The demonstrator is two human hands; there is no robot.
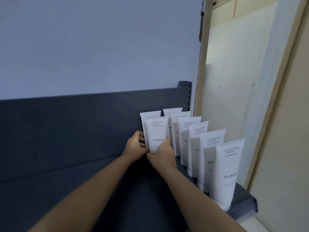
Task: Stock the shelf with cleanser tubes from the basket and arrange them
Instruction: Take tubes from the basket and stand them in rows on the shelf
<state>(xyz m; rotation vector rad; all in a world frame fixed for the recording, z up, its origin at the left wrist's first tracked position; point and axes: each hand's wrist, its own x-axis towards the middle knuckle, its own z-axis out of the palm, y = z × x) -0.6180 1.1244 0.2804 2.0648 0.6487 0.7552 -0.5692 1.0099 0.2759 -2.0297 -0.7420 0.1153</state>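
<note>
Several white cleanser tubes marked FLORAL stand upright on a dark grey shelf (pixel 66 178). One row (pixel 222 166) runs along the shelf's right end from the back panel to the front edge. A second, shorter row starts to its left with two tubes. Both my hands grip the front tube (pixel 156 133) of that left row near its lower part. My left hand (pixel 136 145) holds its left side, and my right hand (pixel 161 154) holds its right side and front. The basket is out of view.
A dark grey back panel (pixel 83 111) rises behind the shelf, with a slotted upright post (pixel 188 94) at its right end. A pale blue wall is above. A cream door frame (pixel 202 64) and wall stand to the right of the shelf's end.
</note>
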